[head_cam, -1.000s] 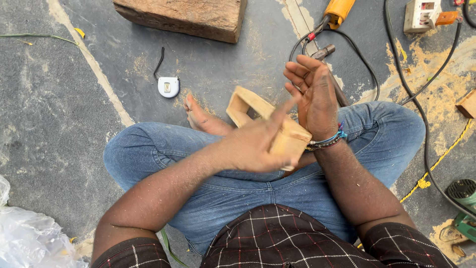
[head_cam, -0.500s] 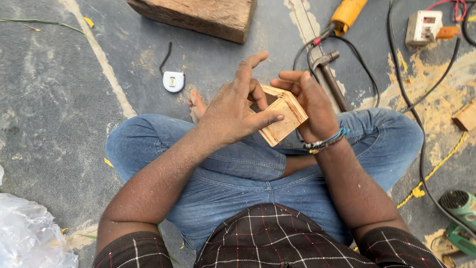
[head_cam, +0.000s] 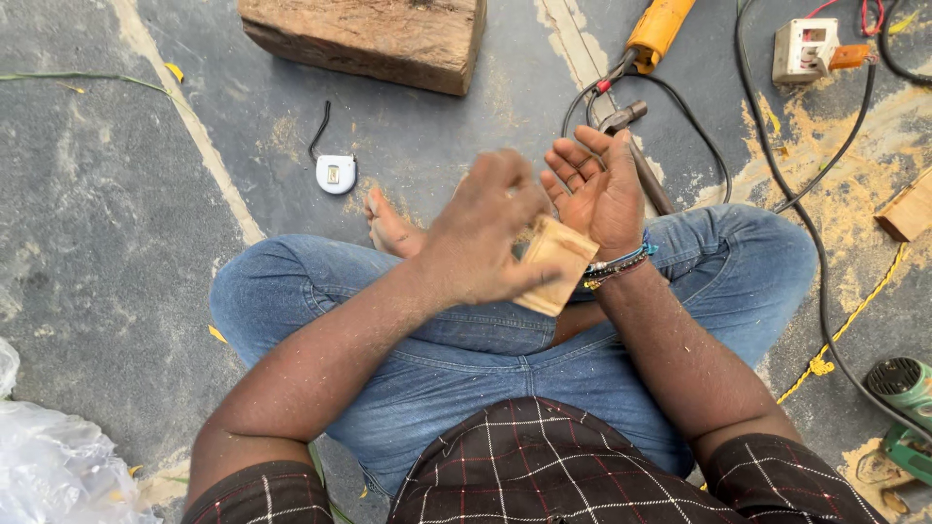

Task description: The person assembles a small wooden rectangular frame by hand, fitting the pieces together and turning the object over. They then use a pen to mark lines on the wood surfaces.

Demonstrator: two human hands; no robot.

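Shirt (head_cam: 573,466): dark checked cloth at the bottom edge of the view, nearest the camera, dusted with fine sawdust like both forearms.
Jeans (head_cam: 466,359): blue, legs crossed on the floor, one bare foot (head_cam: 388,228) showing beyond the left knee.
Left hand (head_cam: 481,238): blurred, crossed over the lap, thumb and fingers gripping the near side of the wood piece; a second ago it lay lower across the same piece, and half a second ago its fingers were spread over it.
Wood piece (head_cam: 551,267): small pale frame-like block, above the lap between the two hands; it has turned since the earlier views, so the open side seen before is now hidden and a flat face shows.
Right hand (head_cam: 597,189): palm up, fingers apart and loosely curled, behind the wood piece; whether the heel of the palm touches the block I cannot tell. Beaded bands (head_cam: 616,264) sit on the wrist.
Meaning: the piece seems to be getting turned and rubbed or checked face by face.
Floor (head_cam: 116,243): grey, with sawdust patches toward the right edge.
Tape measure (head_cam: 336,174): small and white, beyond the foot.
Timber block (head_cam: 369,39): along the top edge.
Power tools: yellow one (head_cam: 658,31) at the top, green one (head_cam: 903,408) at the right edge, black cables (head_cam: 825,243) running to a socket box (head_cam: 806,49) in the top right corner.
Plastic bag (head_cam: 49,456): bottom left corner.
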